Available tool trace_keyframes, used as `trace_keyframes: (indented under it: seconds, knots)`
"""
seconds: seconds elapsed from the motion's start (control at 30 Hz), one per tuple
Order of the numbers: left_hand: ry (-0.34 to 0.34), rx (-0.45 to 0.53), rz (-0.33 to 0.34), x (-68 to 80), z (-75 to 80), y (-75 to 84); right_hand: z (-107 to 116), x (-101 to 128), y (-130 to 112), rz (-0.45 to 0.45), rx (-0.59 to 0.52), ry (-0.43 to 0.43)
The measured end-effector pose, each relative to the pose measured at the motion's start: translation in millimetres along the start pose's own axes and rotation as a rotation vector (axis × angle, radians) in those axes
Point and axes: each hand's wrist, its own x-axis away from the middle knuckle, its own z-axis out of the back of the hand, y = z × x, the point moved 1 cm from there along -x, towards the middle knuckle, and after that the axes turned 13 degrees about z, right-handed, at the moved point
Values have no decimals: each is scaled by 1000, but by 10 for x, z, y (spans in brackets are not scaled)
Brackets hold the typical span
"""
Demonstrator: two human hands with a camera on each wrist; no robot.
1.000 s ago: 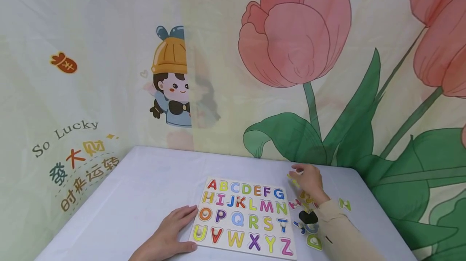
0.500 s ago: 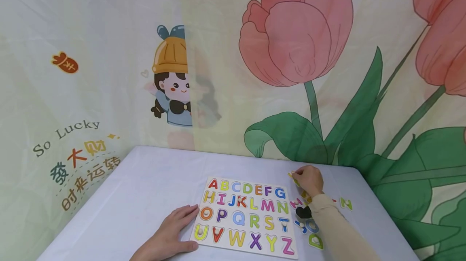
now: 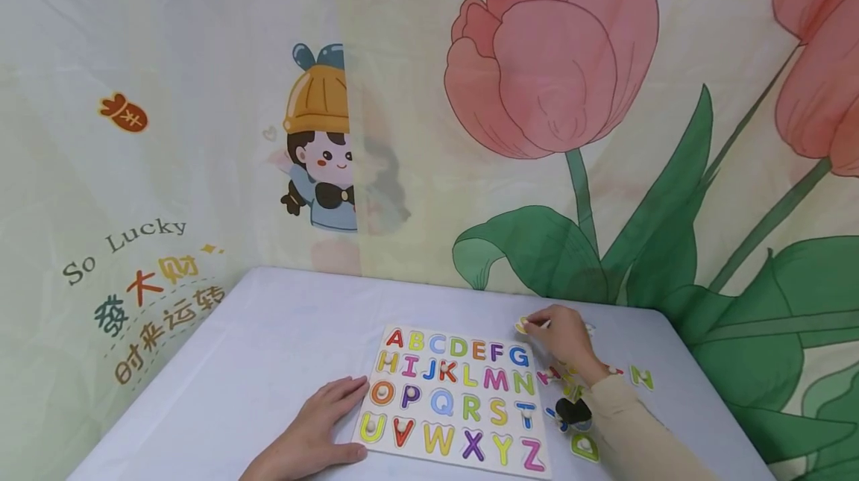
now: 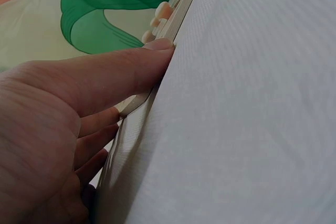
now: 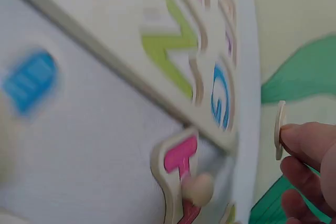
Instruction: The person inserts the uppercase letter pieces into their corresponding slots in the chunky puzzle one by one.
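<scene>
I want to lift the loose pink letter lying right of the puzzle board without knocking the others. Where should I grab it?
Pinch the small round wooden knob standing up from the pink letter, coming straight down from above. The piece lies flat on the table, so its thin edges probably offer little grip.

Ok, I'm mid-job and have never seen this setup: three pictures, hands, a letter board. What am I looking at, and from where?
There is no machine here, just a person's two bare hands. The wide picture comes from a camera on the person's head; the other two come from cameras on each wrist.

On the pale cloth-covered table lies a wooden alphabet puzzle board with coloured letters. The left hand rests flat against the board's near left edge; the left wrist view shows its fingers along that edge.

The right hand pinches a small flat yellowish piece beyond the board's far right corner. Loose letter pieces lie beside the board, including a green N and a pink letter with a peg.
</scene>
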Motion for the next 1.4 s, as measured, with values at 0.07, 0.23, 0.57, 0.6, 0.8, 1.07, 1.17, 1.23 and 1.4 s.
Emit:
trace_keyframes:
  seconds: [0.07,0.23,0.57,0.6,0.8,1.07,1.17,1.23,1.4]
  knots:
    - [-1,2,5,-7,-1,3,40,95,-123,50,-18,-25]
    - [-9,2,29,-21,-8,0,106,373,-399,187,-73,-124]
    - [-3,-6,20,-21,-16,-7,-13,773,-547,322,-137,-324]
    - [-4,-4,21,-19,-16,-6,-22,791,-557,321,-144,-332]
    - [-13,6,40,-25,-15,-1,-66,843,-634,336,-151,-350]
    - [-18,2,47,-41,-24,5,-136,862,-651,330,-96,-338]
    - [-22,4,45,-47,-25,4,-143,869,-650,335,-78,-330]
    - [-23,5,46,-46,-23,5,-140,868,-659,343,-67,-329]
    - [2,-10,12,-21,-12,2,-92,836,-685,336,-111,-359]
